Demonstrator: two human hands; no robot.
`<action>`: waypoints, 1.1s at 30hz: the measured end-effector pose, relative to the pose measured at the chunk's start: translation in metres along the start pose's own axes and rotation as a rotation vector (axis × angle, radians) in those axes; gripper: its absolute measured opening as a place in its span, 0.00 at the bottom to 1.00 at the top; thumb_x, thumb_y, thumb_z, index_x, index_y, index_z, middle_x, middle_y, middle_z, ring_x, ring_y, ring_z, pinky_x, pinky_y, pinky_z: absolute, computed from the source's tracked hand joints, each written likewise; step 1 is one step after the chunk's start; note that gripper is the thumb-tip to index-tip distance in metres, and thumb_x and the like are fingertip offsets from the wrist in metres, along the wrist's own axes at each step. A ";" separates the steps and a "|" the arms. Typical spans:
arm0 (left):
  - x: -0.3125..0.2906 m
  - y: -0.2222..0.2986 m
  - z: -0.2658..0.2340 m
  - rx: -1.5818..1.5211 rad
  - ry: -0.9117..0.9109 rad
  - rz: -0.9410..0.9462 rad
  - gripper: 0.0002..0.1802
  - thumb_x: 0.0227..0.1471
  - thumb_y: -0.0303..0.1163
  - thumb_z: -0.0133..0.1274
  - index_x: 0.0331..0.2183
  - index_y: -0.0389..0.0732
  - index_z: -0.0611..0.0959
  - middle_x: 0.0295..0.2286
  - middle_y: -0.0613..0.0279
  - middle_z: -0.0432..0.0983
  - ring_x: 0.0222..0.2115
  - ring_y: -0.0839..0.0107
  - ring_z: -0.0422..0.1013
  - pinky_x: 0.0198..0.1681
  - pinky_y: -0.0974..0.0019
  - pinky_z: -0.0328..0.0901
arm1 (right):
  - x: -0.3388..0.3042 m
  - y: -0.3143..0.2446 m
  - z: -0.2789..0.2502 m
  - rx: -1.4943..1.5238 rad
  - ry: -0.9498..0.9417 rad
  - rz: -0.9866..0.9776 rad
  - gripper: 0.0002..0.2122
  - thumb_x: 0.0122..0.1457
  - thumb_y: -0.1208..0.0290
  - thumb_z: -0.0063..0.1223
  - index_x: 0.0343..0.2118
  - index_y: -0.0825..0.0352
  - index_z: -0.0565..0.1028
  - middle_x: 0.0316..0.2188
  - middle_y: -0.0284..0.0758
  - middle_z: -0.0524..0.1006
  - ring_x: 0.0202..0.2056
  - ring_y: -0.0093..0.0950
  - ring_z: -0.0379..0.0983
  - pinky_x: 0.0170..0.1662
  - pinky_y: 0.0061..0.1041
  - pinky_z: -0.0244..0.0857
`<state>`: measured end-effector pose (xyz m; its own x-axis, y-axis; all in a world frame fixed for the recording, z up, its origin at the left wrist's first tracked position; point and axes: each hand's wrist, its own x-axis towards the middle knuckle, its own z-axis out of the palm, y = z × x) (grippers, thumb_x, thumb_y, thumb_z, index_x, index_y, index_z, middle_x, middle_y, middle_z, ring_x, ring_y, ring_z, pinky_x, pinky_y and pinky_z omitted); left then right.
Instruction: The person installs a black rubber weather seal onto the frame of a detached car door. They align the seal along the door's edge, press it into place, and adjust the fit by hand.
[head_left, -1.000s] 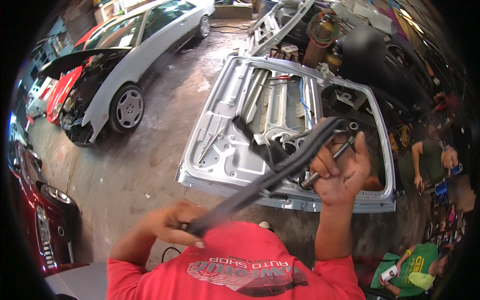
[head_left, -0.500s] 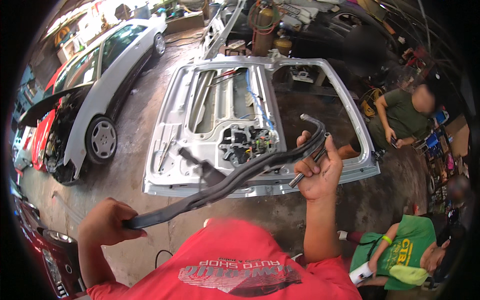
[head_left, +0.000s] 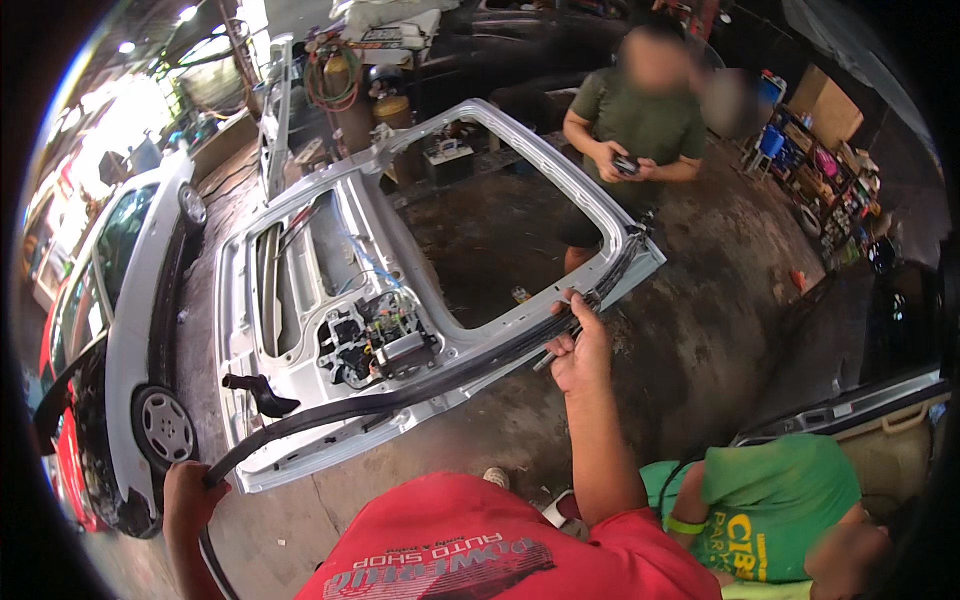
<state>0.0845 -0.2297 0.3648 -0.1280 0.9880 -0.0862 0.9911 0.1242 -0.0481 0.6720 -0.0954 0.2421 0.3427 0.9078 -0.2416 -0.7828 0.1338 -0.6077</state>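
Concrete floor (head_left: 720,270) lay beneath silver metal door panel (head_left: 310,435), w/ long black rubber strip (head_left: 350,408) slanting lower-L to upper-R across it, L hand (head_left: 190,500) closed round strip, R hand (head_left: 583,355) half-curled on strip + metal rod (head_left: 545,360), cluttered shelf (head_left: 800,130) contents unclear.

From the right hand (head_left: 580,352), the grey door's (head_left: 385,235) window hole leaves a gap at 11 o'clock, and floor (head_left: 715,275) gives room at 2. A standing person (head_left: 650,130) blocks between 12 and 1; someone in a green shirt (head_left: 785,495) fills 4. A long rubber strip (head_left: 380,403) bars 8, and dark mechanical parts (head_left: 375,340) crowd 9.
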 end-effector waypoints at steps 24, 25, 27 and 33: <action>0.125 -0.035 0.069 0.189 0.177 0.128 0.12 0.37 0.33 0.69 0.20 0.35 0.84 0.27 0.48 0.78 0.35 0.45 0.75 0.40 0.44 0.68 | 0.024 0.012 -0.077 -0.033 0.264 -0.339 0.15 0.67 0.71 0.49 0.56 0.60 0.72 0.34 0.35 0.79 0.24 0.20 0.64 0.23 0.19 0.57; 0.129 -0.030 0.071 0.191 0.165 0.133 0.13 0.37 0.33 0.70 0.21 0.35 0.84 0.27 0.48 0.78 0.35 0.45 0.75 0.40 0.44 0.68 | 0.027 0.009 -0.080 0.001 0.206 -0.344 0.14 0.66 0.71 0.48 0.55 0.60 0.72 0.36 0.38 0.79 0.24 0.22 0.65 0.24 0.21 0.58; 0.134 -0.032 0.075 0.162 0.204 0.098 0.14 0.38 0.34 0.70 0.21 0.35 0.83 0.28 0.48 0.78 0.35 0.45 0.75 0.40 0.44 0.68 | 0.030 0.002 -0.085 0.000 0.124 -0.345 0.13 0.67 0.71 0.48 0.54 0.59 0.72 0.37 0.39 0.80 0.24 0.22 0.64 0.24 0.21 0.58; 0.135 -0.028 0.043 0.179 0.272 -0.015 0.18 0.44 0.43 0.70 0.26 0.36 0.86 0.30 0.48 0.79 0.37 0.47 0.77 0.42 0.48 0.71 | 0.093 -0.003 -0.055 -0.224 0.208 -0.228 0.11 0.68 0.70 0.52 0.52 0.62 0.72 0.38 0.39 0.82 0.22 0.17 0.61 0.24 0.17 0.56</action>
<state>0.0383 -0.1035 0.3115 -0.1045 0.9775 0.1835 0.9639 0.1449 -0.2232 0.7353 -0.0328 0.1800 0.6110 0.7618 -0.2152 -0.5490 0.2120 -0.8085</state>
